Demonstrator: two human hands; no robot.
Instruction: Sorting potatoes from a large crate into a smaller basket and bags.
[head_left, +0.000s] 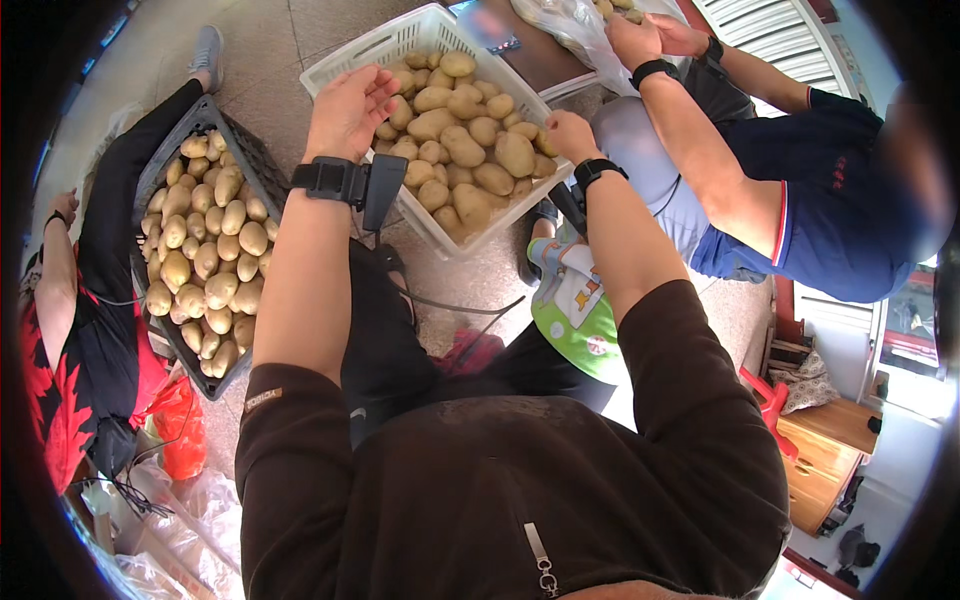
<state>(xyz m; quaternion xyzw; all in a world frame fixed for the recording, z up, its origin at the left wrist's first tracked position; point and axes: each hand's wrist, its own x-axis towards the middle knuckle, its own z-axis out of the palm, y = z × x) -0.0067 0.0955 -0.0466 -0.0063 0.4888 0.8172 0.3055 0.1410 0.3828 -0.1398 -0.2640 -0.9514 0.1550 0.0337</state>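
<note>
A white plastic crate (442, 244) full of loose potatoes (463, 146) stands before me on the floor. Above its left side is my left hand (352, 109), palm turned inward with fingers curled loosely, and nothing shows in it. My right hand (571, 136) is at the crate's right rim, beside the potatoes there; its fingers are bent and their tips are partly hidden, so I cannot tell whether it holds one. Both wrists wear black straps with a dark device attached.
A dark plastic crate (259, 142) heaped with potatoes stands at the left, beside a seated person. Another person at the right has both hands at a clear plastic bag (559, 22) with potatoes. A red bag (182, 427) lies lower left; a wooden cabinet (821, 450) stands lower right.
</note>
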